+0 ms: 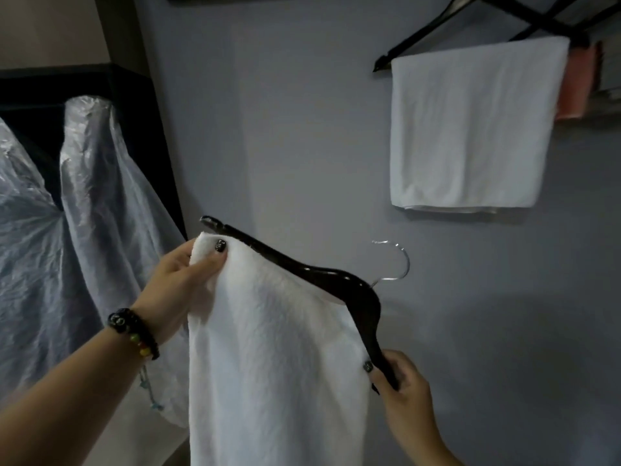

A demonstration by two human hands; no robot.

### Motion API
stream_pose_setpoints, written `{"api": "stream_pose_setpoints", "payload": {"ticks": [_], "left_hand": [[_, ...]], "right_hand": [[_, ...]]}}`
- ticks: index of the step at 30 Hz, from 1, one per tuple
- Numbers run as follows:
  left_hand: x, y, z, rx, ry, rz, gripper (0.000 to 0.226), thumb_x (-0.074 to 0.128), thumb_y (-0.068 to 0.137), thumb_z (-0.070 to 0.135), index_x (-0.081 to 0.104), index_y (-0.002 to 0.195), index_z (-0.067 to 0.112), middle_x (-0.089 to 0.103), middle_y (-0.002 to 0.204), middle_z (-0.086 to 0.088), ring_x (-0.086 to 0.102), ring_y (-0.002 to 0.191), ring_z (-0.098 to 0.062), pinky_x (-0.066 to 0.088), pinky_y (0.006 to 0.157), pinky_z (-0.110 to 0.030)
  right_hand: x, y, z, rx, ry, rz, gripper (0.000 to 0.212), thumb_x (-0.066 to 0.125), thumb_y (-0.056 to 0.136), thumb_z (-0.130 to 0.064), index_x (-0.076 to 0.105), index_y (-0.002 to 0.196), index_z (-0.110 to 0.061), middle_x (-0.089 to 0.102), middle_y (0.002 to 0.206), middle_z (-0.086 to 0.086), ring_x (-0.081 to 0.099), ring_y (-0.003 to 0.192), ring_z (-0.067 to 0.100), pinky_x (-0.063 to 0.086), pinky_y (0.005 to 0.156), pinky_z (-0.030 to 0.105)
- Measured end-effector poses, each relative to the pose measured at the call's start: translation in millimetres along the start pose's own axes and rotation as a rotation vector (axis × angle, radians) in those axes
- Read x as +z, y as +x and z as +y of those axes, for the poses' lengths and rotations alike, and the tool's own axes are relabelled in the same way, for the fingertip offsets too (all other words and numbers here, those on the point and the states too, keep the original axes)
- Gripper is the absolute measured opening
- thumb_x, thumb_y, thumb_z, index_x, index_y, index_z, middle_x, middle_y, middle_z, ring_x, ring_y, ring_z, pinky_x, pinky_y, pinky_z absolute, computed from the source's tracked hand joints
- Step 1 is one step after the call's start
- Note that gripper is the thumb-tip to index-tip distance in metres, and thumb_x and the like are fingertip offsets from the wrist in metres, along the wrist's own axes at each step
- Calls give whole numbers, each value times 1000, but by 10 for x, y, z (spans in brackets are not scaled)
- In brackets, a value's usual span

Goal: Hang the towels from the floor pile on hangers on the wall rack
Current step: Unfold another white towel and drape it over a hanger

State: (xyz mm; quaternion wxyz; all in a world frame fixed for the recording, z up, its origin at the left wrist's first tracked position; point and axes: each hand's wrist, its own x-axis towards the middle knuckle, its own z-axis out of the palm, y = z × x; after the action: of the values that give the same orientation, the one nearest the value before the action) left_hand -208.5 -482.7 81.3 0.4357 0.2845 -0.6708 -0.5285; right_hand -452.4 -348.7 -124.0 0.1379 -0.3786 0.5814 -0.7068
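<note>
A white towel (275, 358) hangs over a black hanger (339, 279) with a silver hook, held tilted in front of the grey wall. My left hand (181, 284) pinches the towel's top left corner near the hanger's upper end. My right hand (400, 381) grips the hanger's lower right end. At the upper right another white towel (470, 126) hangs folded on a black hanger (420, 31) on the wall rack (551, 11). The floor pile is out of view.
A pink towel (574, 85) hangs behind the white one on the rack. At the left, clear plastic covers (84, 210) drape over things in front of a black frame (141, 95). The grey wall (285, 112) fills the middle.
</note>
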Motion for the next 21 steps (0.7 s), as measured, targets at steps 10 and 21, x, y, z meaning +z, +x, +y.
{"api": "stream_pose_setpoints", "payload": {"ticks": [10,21], "left_hand": [[323,148,-156,-148,-23,207,14,64,90,16,70,88,4,74,81,-12,70,68,-24,59,66,-35],[444,126,-184,-235,-138,293,19,64,88,13,69,92,-5,74,87,-19,71,73,-29,57,65,-35]], "right_hand": [[-285,140,-71,-214,21,-42,15,80,72,-17,69,79,-25,63,75,10,58,66,22,45,62,27],[-490,299,-215,-429,-47,-206,17,75,74,-38,63,77,-25,60,78,-6,59,70,14,45,61,23]]}}
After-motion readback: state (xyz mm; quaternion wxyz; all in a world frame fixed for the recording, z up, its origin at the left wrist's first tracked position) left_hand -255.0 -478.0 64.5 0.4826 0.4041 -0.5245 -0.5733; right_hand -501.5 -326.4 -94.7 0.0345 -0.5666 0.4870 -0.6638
